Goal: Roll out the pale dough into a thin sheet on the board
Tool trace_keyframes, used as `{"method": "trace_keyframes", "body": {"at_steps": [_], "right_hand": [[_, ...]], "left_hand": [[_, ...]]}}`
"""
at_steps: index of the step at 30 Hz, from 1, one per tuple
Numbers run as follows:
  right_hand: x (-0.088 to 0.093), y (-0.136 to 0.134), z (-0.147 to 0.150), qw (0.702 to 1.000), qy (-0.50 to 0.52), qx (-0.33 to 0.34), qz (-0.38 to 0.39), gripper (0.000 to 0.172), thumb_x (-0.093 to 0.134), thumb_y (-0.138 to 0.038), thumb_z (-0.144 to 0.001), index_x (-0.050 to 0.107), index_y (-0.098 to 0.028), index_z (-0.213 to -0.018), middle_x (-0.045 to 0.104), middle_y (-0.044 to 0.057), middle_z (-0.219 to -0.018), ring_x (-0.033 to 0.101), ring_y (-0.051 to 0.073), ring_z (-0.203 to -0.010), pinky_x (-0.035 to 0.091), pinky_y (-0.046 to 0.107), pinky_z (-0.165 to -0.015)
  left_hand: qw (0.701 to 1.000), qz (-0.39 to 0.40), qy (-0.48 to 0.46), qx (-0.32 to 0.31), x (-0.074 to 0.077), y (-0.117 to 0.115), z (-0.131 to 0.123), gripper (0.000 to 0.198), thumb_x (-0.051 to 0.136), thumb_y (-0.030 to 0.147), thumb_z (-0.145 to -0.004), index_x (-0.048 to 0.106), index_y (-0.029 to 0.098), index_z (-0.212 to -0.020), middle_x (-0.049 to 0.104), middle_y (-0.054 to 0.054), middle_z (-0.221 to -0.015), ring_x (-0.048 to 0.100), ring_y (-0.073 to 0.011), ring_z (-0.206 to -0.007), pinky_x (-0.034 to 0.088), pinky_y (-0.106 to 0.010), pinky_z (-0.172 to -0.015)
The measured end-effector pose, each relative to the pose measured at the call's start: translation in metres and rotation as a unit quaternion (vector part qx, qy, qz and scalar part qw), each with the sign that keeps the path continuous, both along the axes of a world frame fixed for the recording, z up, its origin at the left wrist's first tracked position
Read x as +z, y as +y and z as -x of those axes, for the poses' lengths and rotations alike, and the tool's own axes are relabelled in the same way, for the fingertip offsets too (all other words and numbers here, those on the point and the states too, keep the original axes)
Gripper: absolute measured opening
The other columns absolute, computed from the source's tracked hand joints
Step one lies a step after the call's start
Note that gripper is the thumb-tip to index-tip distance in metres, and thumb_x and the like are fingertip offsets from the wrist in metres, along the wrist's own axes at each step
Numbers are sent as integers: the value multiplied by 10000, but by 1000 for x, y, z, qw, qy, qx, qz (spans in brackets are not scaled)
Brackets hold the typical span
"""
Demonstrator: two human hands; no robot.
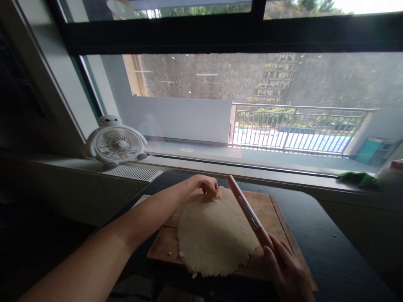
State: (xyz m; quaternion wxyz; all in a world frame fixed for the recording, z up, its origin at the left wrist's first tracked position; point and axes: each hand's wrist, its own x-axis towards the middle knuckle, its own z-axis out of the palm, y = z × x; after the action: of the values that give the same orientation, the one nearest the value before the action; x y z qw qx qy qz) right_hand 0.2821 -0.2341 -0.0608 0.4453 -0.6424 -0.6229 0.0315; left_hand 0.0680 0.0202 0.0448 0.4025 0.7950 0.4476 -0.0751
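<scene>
A broad, flat sheet of dough [217,235] with a ragged edge lies on a wooden board [267,205], its near edge hanging past the board's front. At the dough's far edge, my left hand [208,185] has its fingers closed in a pinch on the rim. My right hand [288,268] is wrapped round the lower end of a wooden rolling pin [248,209]. The pin is tilted up and to the left, over the right side of the dough, with a printed label along its middle.
The board rests on a dark table [333,239] by a large window. On the sill at left stands a white character-shaped fan [119,142], beside a vent grille [134,172]. A green cloth [359,179] lies at the sill's right. Small dough crumbs [169,253] dot the board.
</scene>
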Motion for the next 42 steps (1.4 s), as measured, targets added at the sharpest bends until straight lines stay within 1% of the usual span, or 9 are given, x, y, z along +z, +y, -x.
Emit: {"method": "trace_keyframes", "body": {"at_steps": [5, 11, 19, 26, 29, 33, 36, 38, 42], "right_hand": [[-1, 1, 2, 1000, -9, -24, -12, 355, 367, -431, -880, 558, -251, -1120, 624, 14, -1029, 601, 164, -921, 483, 248, -719], [-2, 0, 0, 1000, 10, -5, -3, 363, 382, -436, -877, 549, -253, -1142, 614, 14, -1061, 590, 168, -956, 481, 251, -752], [-4, 2, -1, 999, 53, -1, -9, 366, 392, -445, -865, 564, -255, -1127, 618, 12, -1072, 583, 177, -985, 480, 247, -787], [-2, 1, -3, 999, 51, 5, -7, 364, 400, -435, -866, 558, -261, -1145, 609, 2, -1114, 573, 175, -1022, 481, 245, -808], [-3, 1, -6, 999, 51, 10, -3, 360, 427, -425, -859, 558, -250, -1145, 608, 13, -1124, 569, 184, -1034, 482, 254, -821], [-5, 1, -14, 998, 44, 34, 14, 387, 462, -414, -846, 538, -247, -1187, 600, 26, -1155, 559, 196, -1060, 493, 261, -822], [-9, -1, -21, 997, 64, 31, 26, 416, 480, -423, -836, 526, -247, -1210, 582, 26, -1192, 534, 206, -1103, 481, 277, -862], [-12, -2, -23, 996, 82, 10, 33, 429, 491, -443, -824, 537, -243, -1202, 584, 26, -1192, 527, 215, -1113, 474, 292, -880], [-13, -2, -22, 994, 106, 2, 34, 450, 502, -463, -809, 553, -231, -1191, 583, 33, -1194, 531, 222, -1109, 471, 293, -885]], "left_hand": [[999, 30, -11, -6, 1, -1, 4, 92, 631, 212, -559, 637, 180, -645, 578, 5, -628, 529, -120, -580, 438, -228, -556], [999, 43, 1, 20, -1, -3, 7, 264, 709, 374, -575, 633, 133, -653, 497, 2, -483, 444, -108, -443, 383, -237, -439], [987, 108, -117, 27, -10, -17, 11, 285, 689, 346, -577, 653, 127, -755, 639, -32, -698, 580, -148, -609, 458, -224, -530], [988, 108, -100, 38, -12, -17, 8, 320, 766, 337, -507, 683, 143, -748, 667, -32, -711, 607, -164, -614, 490, -239, -542], [973, 145, -178, 25, -3, -30, 12, 363, 759, 347, -544, 693, 161, -849, 690, -36, -800, 635, -180, -668, 518, -264, -601], [953, 151, -264, -1, 27, -52, 23, 342, 737, 320, -618, 690, 131, -899, 694, -60, -851, 643, -182, -722, 520, -280, -682], [944, 150, -292, 15, 43, -55, 29, 325, 715, 261, -655, 675, 87, -927, 693, -79, -848, 639, -194, -732, 510, -308, -701], [939, 143, -308, 45, 40, -47, 34, 318, 691, 223, -675, 660, 60, -946, 692, -88, -847, 633, -197, -735, 499, -314, -700], [945, 118, -259, 162, 6, -19, 53, 323, 704, 260, -647, 664, 83, -915, 694, -78, -816, 629, -194, -733, 485, -260, -645]]}}
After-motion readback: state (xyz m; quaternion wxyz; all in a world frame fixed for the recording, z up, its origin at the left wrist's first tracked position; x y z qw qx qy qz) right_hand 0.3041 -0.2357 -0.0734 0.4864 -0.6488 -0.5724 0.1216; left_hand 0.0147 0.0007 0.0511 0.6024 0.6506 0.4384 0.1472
